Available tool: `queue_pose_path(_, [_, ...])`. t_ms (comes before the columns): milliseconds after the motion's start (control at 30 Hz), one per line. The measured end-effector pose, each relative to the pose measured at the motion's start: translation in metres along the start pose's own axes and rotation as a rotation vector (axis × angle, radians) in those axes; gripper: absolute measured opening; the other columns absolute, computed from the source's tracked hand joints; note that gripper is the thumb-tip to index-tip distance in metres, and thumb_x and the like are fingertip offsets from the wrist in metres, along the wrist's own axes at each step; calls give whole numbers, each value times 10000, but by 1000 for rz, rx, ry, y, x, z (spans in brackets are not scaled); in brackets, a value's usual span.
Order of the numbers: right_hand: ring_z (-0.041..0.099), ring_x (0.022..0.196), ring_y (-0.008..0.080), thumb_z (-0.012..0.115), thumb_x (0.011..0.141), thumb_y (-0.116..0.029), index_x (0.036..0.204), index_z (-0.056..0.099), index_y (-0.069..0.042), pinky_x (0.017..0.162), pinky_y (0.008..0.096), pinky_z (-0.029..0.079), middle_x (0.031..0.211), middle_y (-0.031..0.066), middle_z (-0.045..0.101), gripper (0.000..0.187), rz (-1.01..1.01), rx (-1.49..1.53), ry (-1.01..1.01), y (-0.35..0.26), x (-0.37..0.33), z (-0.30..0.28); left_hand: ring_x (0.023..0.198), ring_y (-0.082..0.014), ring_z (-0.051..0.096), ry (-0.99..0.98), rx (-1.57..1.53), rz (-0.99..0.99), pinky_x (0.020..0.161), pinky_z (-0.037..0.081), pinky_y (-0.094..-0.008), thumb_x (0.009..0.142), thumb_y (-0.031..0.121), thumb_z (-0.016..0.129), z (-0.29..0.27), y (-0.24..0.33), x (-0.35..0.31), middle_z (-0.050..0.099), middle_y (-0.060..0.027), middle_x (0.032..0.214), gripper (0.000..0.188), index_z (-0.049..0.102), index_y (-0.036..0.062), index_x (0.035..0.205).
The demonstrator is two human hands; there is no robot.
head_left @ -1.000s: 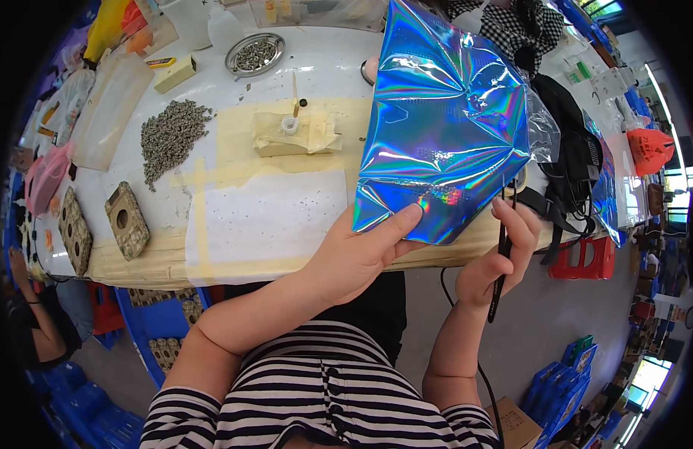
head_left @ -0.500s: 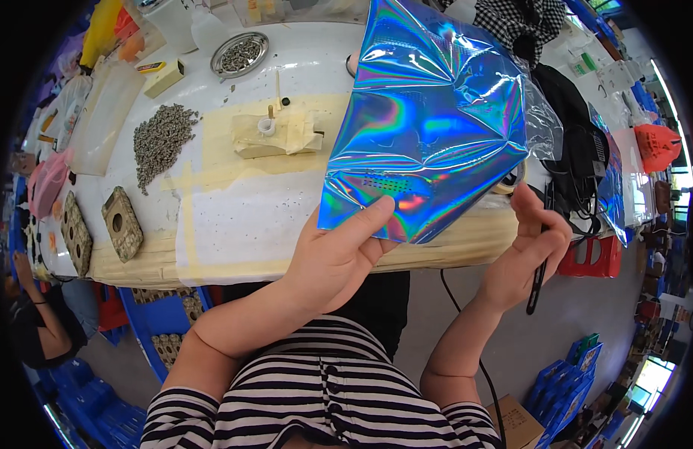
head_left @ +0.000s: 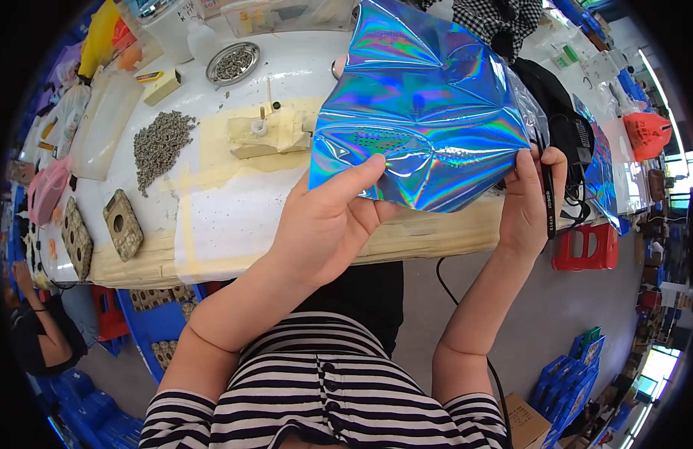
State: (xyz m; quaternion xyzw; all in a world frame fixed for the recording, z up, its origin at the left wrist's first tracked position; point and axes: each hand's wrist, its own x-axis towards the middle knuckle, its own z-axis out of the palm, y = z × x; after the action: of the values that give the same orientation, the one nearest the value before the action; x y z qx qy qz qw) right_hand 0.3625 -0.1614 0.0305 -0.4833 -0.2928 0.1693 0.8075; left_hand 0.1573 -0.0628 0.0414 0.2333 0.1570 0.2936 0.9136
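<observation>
A large, creased holographic sheet (head_left: pixel 414 112), shiny blue with rainbow glints, is held up over the table. Rows of small dark pieces (head_left: pixel 380 141) show near its lower left part. My left hand (head_left: pixel 327 213) grips the lower left edge, thumb on top and fingers underneath. At the right corner, my right hand (head_left: pixel 532 198) pinches the sheet between thumb and fingertip. Black tweezers (head_left: pixel 548 196) are tucked in that same hand, lying along the fingers. Left of the sheet, a tape-wrapped block (head_left: pixel 268 135) with a small white cup (head_left: pixel 259 127) rests on the table.
A pile of small grey parts (head_left: pixel 160 146) and a metal dish of parts (head_left: pixel 232 63) lie on the left. Two camouflage-patterned plates (head_left: pixel 122 224) are near the front left edge. A black bag (head_left: pixel 552 97) is at right; a red stool (head_left: pixel 586 247) stands below.
My right hand has risen to the sheet's right corner and now pinches it. The sheet has shifted slightly left and its lower edge has lifted. The tweezers stay in my right hand.
</observation>
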Motion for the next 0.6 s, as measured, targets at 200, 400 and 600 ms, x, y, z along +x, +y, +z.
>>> queue_pose_path(200, [628,848,110,645,845,52,991,437,-61,785,205,458,994,76,574,278,-99,-260,17,-8,-22,-9,1154,-246,562,10,-1,-59,978,482,-412,960,64,464,-9,-8,-3,531,-137,1292,379,407,-1,1328])
queue_pose_path(400, [633,831,118,655,842,44,1004,444,-48,776,211,481,1012,83,552,281,-127,-308,141,0,-47,-17,1145,-228,563,8,-132,-106,957,483,-401,954,70,486,-17,-20,-12,546,-114,1272,394,402,24,1337])
queue_pose_path(600, [604,765,103,616,877,22,1003,426,-31,734,205,484,1035,118,548,235,-157,-421,147,11,-59,-7,1156,-215,543,-15,-137,-114,1009,440,-408,958,60,507,-15,-29,-22,546,-102,1256,351,431,19,1298])
